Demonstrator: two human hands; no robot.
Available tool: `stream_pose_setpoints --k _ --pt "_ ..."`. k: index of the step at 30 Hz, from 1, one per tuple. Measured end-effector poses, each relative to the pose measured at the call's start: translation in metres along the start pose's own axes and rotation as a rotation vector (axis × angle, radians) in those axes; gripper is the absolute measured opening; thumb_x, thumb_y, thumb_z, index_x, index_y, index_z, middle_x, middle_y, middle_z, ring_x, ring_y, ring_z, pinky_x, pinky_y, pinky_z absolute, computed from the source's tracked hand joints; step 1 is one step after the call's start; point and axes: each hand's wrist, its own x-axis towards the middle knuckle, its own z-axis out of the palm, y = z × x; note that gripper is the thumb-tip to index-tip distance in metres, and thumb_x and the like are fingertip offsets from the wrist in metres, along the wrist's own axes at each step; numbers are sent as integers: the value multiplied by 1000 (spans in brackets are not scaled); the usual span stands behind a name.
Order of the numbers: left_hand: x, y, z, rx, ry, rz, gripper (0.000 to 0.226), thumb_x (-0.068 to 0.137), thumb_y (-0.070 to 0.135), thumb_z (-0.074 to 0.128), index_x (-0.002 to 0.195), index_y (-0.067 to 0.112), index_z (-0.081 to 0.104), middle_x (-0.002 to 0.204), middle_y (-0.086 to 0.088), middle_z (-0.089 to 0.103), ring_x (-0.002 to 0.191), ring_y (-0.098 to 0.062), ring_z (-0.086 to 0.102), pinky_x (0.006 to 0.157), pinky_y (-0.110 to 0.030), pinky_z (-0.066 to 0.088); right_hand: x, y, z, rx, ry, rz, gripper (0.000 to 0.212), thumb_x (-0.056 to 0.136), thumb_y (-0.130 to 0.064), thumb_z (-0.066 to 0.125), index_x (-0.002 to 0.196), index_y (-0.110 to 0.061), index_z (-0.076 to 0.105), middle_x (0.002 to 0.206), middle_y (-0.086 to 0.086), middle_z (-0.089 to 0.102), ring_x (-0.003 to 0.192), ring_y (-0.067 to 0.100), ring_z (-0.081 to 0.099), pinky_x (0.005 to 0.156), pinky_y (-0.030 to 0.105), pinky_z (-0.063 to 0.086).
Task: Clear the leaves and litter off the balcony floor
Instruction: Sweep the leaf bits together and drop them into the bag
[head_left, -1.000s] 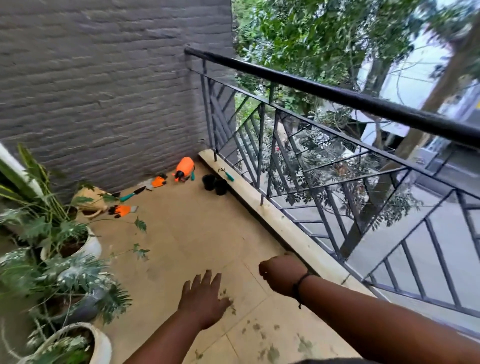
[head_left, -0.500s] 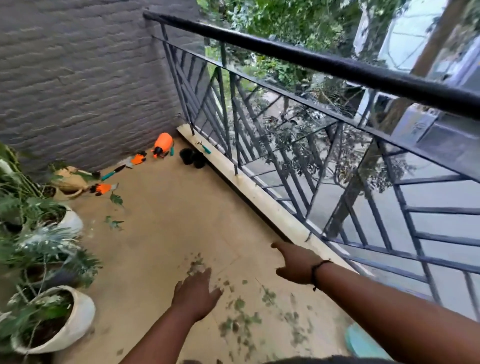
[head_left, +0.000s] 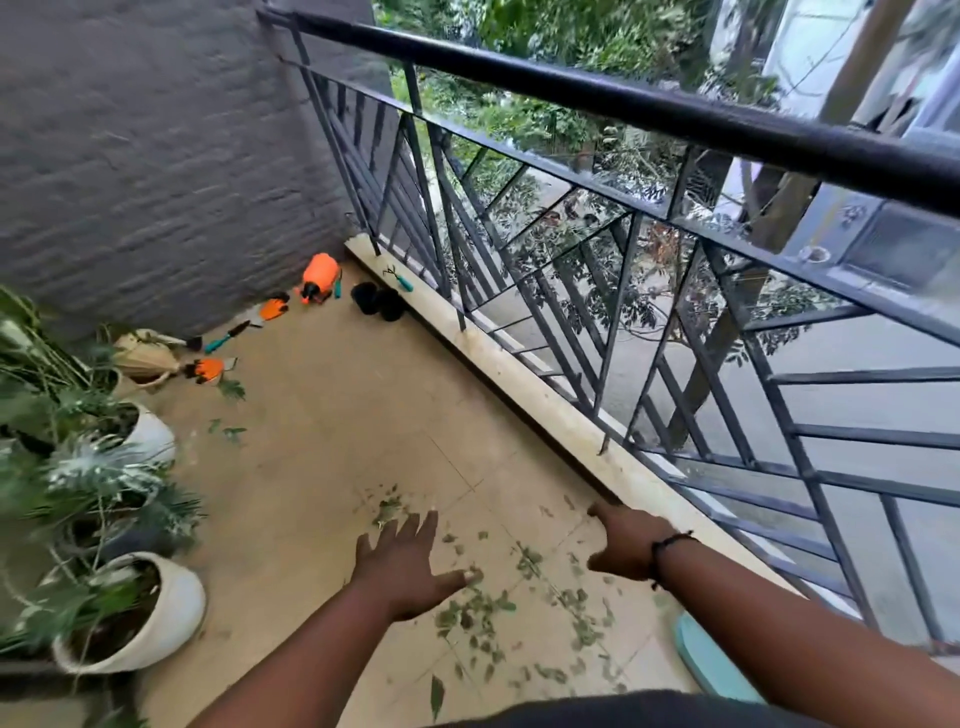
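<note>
Small green leaves (head_left: 483, 608) lie scattered over the tan balcony floor (head_left: 332, 431) right in front of me, with a few more (head_left: 387, 506) a little farther out. My left hand (head_left: 402, 564) hovers over them with fingers spread and straight, holding nothing. My right hand (head_left: 626, 540), with a black band on the wrist, reaches out near the pale kerb (head_left: 519, 384); its fingers hang loosely curled and hold nothing.
A black metal railing (head_left: 597, 98) runs along the right. White plant pots (head_left: 156, 623) stand at the left. Orange garden tools (head_left: 319, 275), black pots (head_left: 376, 301) and a beige bag (head_left: 143, 356) lie by the brick wall (head_left: 156, 156). A teal object (head_left: 706, 660) lies near my right arm.
My view has tilted down and forward, bringing more scattered leaves into sight. Both hands have stretched out over the leaves, the left with fingers spread.
</note>
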Motion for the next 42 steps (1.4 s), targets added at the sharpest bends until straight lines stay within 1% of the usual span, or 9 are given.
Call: stream_pose_setpoints --k 6,10,14,18,21,25,32,38,42 --pt "5 -39 2 -52 3 -80 110 75 90 29 158 28 -7 166 0 -2 153 -26 0 121 -51 3 14 -24 -1 -94 -112 31 74 86 -54 61 147 -23 34 144 3 47 127 23 50 99 33 46" --pt "11 -88 9 -123 -17 -130 102 83 83 35 158 27 -6 166 0 -3 153 -26 0 121 -50 3 41 -74 -13 -182 -139 -10 73 87 -56 61 147 -22 35 145 3 47 130 24 48 100 32 44" --pt "31 -148 -1 -141 -41 -164 103 84 83 35 158 25 -5 166 -2 -5 153 -27 1 121 -51 3 76 -144 -26 -276 -91 -74 74 86 -58 59 147 -24 34 142 3 48 127 25 49 100 36 45" --pt "68 -229 -45 -162 -11 -140 104 83 82 37 158 24 -7 166 -2 -9 153 -28 -1 121 -51 2 119 -233 -53 -293 -20 -138 73 86 -58 59 146 -24 35 142 6 48 129 28 47 104 37 43" --pt "91 -281 -81 -103 56 -111 104 84 81 38 158 23 -6 166 -3 -8 152 -28 0 121 -50 3 145 -293 -78 -287 37 -167 72 87 -58 59 145 -23 37 142 7 49 129 28 47 104 37 42" --pt "126 -324 -123 -42 129 -74 103 84 81 38 158 23 -4 166 -4 -6 152 -29 2 121 -52 4 172 -347 -106 -244 116 -195 68 88 -56 58 144 -23 38 139 7 51 127 29 48 102 38 43" --pt "193 -330 -216 -78 123 39 102 84 81 37 158 26 -5 166 -2 -10 153 -28 -1 121 -50 2 223 -366 -169 -259 116 -168 69 89 -53 58 146 -21 35 142 10 45 132 30 40 105 40 40" --pt "278 -322 -308 11 124 123 100 85 79 40 158 29 -6 165 0 -13 153 -25 -6 121 -47 -1 336 -375 -241 -199 152 -191 69 89 -53 60 144 -18 38 142 10 46 132 31 41 103 38 39" --pt "338 -312 -367 107 52 166 97 86 77 42 158 31 -5 166 1 -8 153 -24 -4 121 -45 -1 414 -373 -291 -215 81 -203 67 90 -52 59 142 -16 39 140 12 47 130 32 41 102 39 39"
